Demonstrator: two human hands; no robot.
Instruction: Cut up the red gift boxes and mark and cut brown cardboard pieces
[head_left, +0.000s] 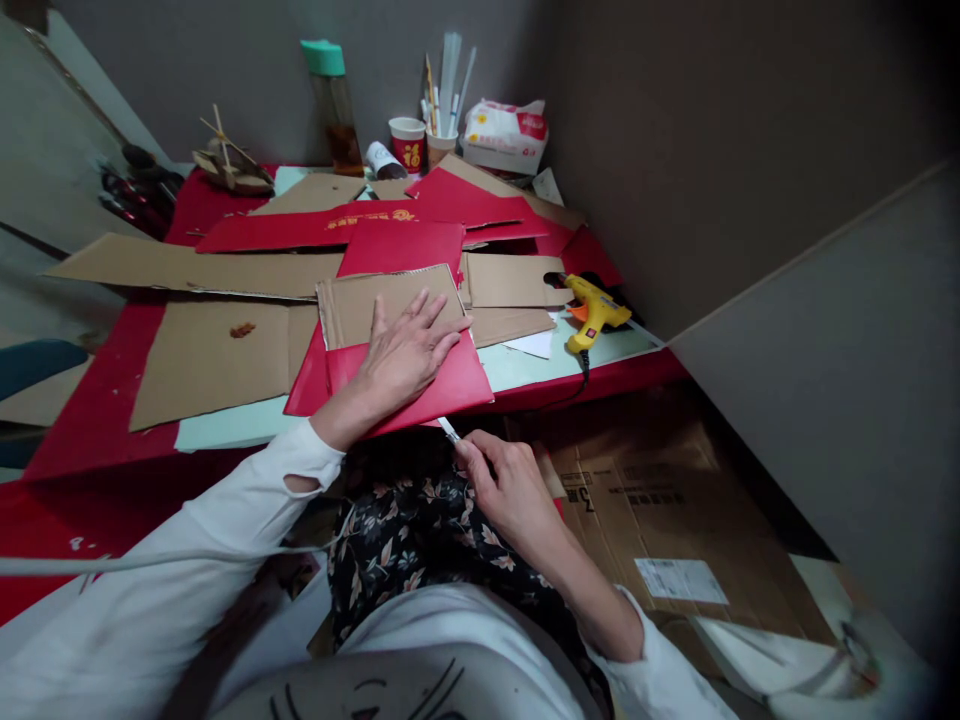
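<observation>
Covering the counter (225, 425), brown and red cardboard sheets overlap. Red sheet (442, 385) lies at the near edge, under a brown cardboard piece (360, 305). Left hand (405, 355) presses flat across both, fingers spread. Right hand (510, 490), fingers closed around a blade (448, 429), holds its tip at the red sheet's near edge.

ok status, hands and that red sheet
Left hand flat on red cardboard sheet. Right hand grips craft knife at its near edge. Glue gun lies apart, right.
</observation>
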